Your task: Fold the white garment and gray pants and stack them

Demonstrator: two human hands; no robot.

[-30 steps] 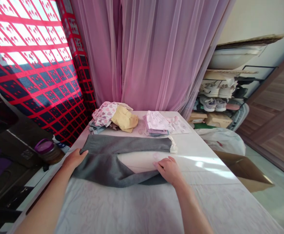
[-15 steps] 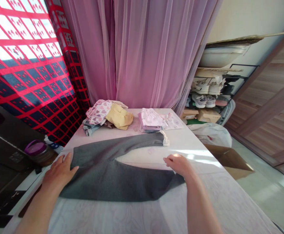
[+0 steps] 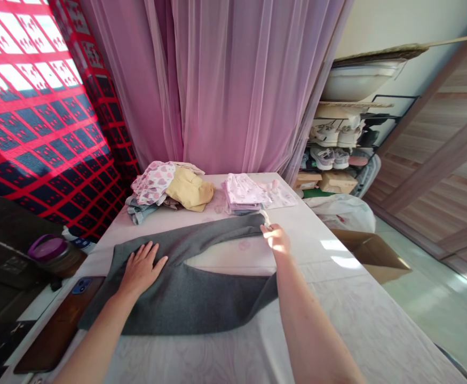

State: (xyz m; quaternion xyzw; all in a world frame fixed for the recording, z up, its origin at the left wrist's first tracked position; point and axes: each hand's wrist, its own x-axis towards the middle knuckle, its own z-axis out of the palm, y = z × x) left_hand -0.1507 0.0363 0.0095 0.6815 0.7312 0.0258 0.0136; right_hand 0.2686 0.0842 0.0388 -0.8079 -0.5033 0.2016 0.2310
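Note:
Grey trousers (image 3: 193,290) lie spread on the white table (image 3: 337,298), legs pointing right. My left hand (image 3: 142,268) rests flat with fingers apart on the waist part at the left. My right hand (image 3: 276,238) reaches to the white cuff at the end of the far leg, its fingers closed around that cuff. The near leg lies under my right forearm.
A loose heap of small clothes (image 3: 165,189) and a folded pink stack (image 3: 243,193) sit at the table's far end before a pink curtain (image 3: 233,85). A phone (image 3: 81,285) and a purple-lidded jar (image 3: 55,255) are at the left. A cardboard box (image 3: 371,255) and shoe rack (image 3: 337,154) stand to the right.
My right hand left the near leg's end and went forward to the far leg's cuff. My left hand slid from the waist edge onto the cloth. The view shifted left.

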